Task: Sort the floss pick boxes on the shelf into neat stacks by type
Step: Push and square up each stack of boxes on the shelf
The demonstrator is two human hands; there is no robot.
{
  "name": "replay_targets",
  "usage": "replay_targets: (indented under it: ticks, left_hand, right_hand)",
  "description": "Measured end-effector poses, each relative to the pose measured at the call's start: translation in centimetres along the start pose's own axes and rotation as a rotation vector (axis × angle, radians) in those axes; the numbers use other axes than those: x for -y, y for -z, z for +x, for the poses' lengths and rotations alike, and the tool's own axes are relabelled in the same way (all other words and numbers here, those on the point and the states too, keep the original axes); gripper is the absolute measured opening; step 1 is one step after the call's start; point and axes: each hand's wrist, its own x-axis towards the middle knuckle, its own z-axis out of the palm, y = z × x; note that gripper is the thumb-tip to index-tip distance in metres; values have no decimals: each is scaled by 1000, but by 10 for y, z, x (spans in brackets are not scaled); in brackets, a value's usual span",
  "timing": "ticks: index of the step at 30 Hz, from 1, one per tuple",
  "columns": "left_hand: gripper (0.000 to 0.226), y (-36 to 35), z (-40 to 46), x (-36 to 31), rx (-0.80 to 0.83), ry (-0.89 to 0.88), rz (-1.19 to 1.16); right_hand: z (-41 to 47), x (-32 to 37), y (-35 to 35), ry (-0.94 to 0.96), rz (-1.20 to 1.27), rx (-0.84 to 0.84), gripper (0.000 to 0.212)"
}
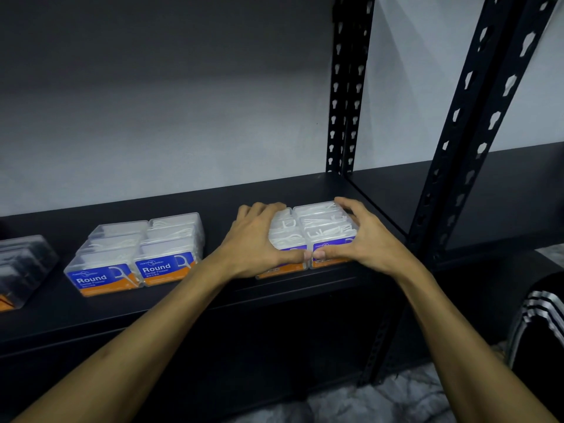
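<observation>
Two side-by-side stacks of clear floss pick boxes [317,227] with blue and orange labels sit on the black shelf [183,303] at centre right. My left hand [259,239] cups the left stack. My right hand [363,236] cups the right stack, fingers over its far corner. Both thumbs meet at the front labels. A second pair of stacks labelled "Round" [137,251] stands to the left, untouched. At the far left edge are darker floss boxes [21,267], partly cut off.
Black perforated uprights rise behind the boxes [345,87] and at the front right [476,132]. A neighbouring shelf [494,190] continues to the right. A pale wall is behind. A dark garment with white stripes [540,325] is at lower right.
</observation>
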Motion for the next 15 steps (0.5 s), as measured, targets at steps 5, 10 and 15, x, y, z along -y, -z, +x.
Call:
replay_targets:
  ticks: [5,10,15]
  left_hand:
    - [106,0,-1,-1,-3,10,5]
    - [101,3,-2,-4,30,7,25]
    - [104,3,-3,-4,38,4,52]
  right_hand:
    - [0,0,0,4,10,1,118]
    - [-1,0,0,10,9,2,116]
    - [-3,0,1,15,6,2,119]
